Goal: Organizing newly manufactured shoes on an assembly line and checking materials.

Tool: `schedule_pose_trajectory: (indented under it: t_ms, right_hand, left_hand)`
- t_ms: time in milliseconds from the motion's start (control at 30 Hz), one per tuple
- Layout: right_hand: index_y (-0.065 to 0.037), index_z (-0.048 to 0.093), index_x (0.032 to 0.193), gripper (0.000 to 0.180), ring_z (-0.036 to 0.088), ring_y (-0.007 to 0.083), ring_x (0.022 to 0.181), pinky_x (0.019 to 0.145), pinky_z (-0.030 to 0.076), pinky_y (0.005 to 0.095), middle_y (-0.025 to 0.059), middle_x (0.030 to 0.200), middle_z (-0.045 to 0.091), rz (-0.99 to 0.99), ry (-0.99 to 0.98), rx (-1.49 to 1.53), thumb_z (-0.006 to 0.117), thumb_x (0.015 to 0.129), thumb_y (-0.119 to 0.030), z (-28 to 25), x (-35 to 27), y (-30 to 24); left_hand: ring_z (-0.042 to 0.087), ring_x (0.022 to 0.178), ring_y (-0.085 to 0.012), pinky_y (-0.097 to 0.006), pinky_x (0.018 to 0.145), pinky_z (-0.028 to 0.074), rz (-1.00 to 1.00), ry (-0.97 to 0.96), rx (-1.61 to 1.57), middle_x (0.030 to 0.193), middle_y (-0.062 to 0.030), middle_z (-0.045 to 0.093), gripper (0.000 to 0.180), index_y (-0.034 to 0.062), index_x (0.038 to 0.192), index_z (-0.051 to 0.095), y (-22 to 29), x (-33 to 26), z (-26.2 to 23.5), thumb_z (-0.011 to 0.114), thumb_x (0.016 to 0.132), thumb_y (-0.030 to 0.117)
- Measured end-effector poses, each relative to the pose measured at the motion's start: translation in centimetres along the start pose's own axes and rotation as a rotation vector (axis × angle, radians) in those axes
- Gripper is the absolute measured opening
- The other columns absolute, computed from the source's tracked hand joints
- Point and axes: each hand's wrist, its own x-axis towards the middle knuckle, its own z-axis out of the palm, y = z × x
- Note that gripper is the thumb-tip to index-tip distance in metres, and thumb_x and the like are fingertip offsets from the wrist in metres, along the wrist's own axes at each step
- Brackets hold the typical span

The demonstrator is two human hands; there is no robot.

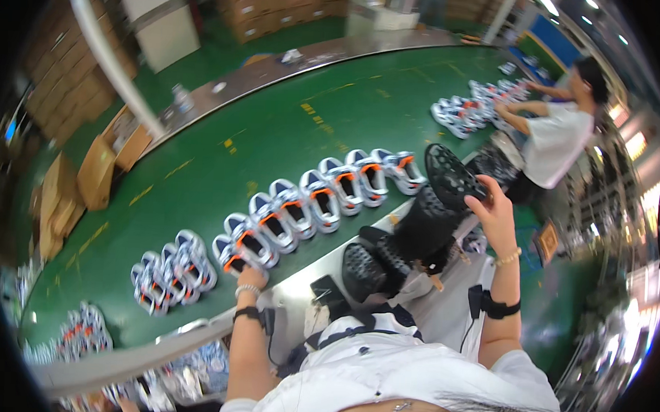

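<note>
My left hand (252, 279) is at the near end of a row of white, blue and orange sneakers, its fingers closed at the heel of the end sneaker (232, 256). Part of the grip is hidden by the hand itself. Raised on the right, my right hand (496, 213) pinches the end of a black shoe sole (449, 173) with a lugged underside. Below that sole, a stack of black soles (395, 242) leans along the edge of the green work surface, close in front of my body.
Smaller groups of sneakers (174, 273) lie to the left on the green surface (289, 130). At the far right a co-worker (561, 135) handles more sneakers (467, 109). A dark phone-like slab (330, 296) lies at the near edge. Cardboard boxes (272, 12) stand beyond.
</note>
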Motion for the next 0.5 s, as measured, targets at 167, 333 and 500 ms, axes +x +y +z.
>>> schedule_pose_trajectory:
  t_ms: [167, 333, 500]
  right_hand:
    - [0.001, 0.055, 0.117, 0.046, 0.062, 0.0169, 0.071, 0.063, 0.049, 0.0287, 0.0132, 0.081, 0.065, 0.006, -0.466, 0.148, 0.071, 0.077, -0.017, 10.1, -2.6, -4.0]
    - [0.003, 0.059, 0.099, 0.045, 0.064, 0.0360, 0.077, 0.067, 0.051, 0.0411, 0.0199, 0.081, 0.065, -0.352, -0.809, -0.249, 0.070, 0.077, -0.035, 25.3, -7.3, -5.7]
    - [0.000, 0.064, 0.078, 0.046, 0.064, 0.0352, 0.075, 0.066, 0.051, 0.0442, 0.0197, 0.075, 0.063, -0.384, -0.847, -0.435, 0.069, 0.074, -0.045, 33.0, -10.8, -3.4]
  left_hand:
    - [0.063, 0.095, -0.0363, -0.043, 0.083, 0.050, -0.097, -0.108, -0.152, 0.104, -0.0221, 0.063, 0.040, -0.0001, 0.097, 0.065, -0.4, -0.4, 0.9, 0.059, 0.074, 0.032]
    - [0.064, 0.085, -0.0364, -0.041, 0.074, 0.052, -0.030, -0.117, -0.251, 0.085, -0.0231, 0.065, 0.034, -0.0020, 0.075, 0.067, -1.8, -2.5, -0.8, 0.064, 0.070, 0.031]
    - [0.062, 0.083, -0.0313, -0.040, 0.078, 0.047, -0.214, 0.900, -0.786, 0.093, -0.0221, 0.064, 0.027, -0.0048, 0.088, 0.061, 1.9, -5.6, -3.9, 0.061, 0.082, 0.021]
